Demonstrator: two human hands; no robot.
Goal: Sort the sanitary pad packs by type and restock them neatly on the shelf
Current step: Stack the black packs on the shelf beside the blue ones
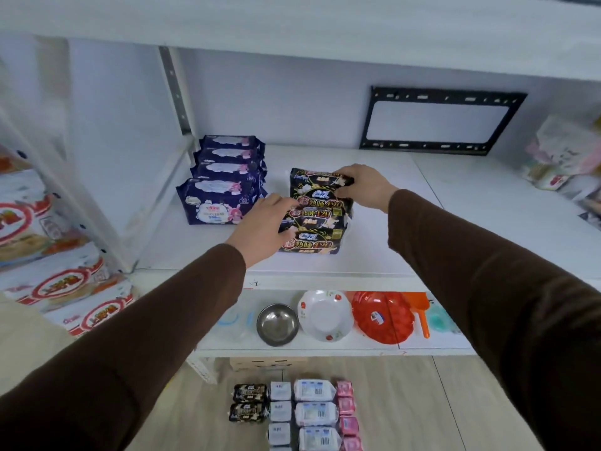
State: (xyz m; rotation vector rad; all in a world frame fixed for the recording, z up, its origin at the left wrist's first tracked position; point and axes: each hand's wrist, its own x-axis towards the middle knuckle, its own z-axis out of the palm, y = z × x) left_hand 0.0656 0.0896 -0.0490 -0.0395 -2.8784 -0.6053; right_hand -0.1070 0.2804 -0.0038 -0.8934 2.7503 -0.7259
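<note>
Both arms reach forward over the white shelf (374,203), sleeves brown, hands meeting on a row of black packs (320,219) near the shelf's middle. The left hand (263,222) comes in from 7 o'clock, palm down, its fingers (276,203) laid close together against the left side of the row, thumb tucked low by the front pack. The right hand (364,187) comes in from 4 o'clock and sits at the far end of the row; its fingers (341,175) curl over the top edge of the rearmost pack while the thumb presses from below, so that pack is pinched and tilted slightly off the others.

At 10 o'clock from the black row stands a line of dark blue packs (224,180), four deep, running back toward the rear wall beside the grey upright post (175,89). A narrow strip of bare shelf separates the two rows. To 3 o'clock of the black packs the shelf lies open up to the pale packages (562,154) at the far right. Behind, at 1 o'clock, a black frame (439,122) leans on the wall.

Bare shelf also shows between the row's front pack and the shelf's front edge. Below it, a lower shelf carries a steel bowl (277,323), a white bowl (325,315) and a red plate (382,317). On the floor at 6 o'clock, more packs (299,411) lie in columns: black, white, larger white, pink.
</note>
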